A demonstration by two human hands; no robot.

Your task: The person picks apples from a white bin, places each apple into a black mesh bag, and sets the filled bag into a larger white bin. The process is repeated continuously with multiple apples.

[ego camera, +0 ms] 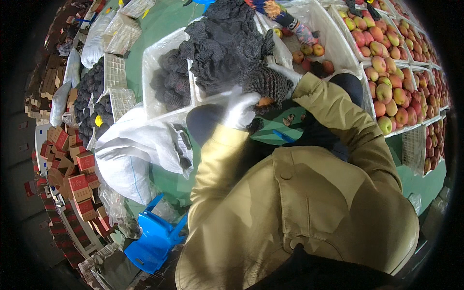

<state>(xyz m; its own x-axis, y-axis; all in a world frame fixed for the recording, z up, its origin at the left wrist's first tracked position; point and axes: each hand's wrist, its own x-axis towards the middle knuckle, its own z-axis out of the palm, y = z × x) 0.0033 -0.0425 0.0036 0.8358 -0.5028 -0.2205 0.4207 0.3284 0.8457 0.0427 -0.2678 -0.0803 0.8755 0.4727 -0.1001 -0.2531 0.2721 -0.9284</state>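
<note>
A black foam net sleeve (270, 84) lies over an apple (265, 102), whose reddish-orange skin shows at the lower edge. My left hand (240, 108), in a white glove, holds the net's near left side with bent fingers. On the far right side of the net is my right hand (288, 77), also white-gloved; its fingertips are partly hidden behind the net. Beyond both hands rises a heap of loose black foam nets (224, 43). Netted apples (172, 81) fill part of a plastic-lined crate (146, 69) to the left.
Another person's gloved hand (306, 34) reaches into a lined crate (340, 40) with a few bare apples. Crates of apples (395, 94) stand at right. White sacks (127, 156), a blue plastic chair (154, 235) and red-and-brown cardboard boxes (79, 186) are at left.
</note>
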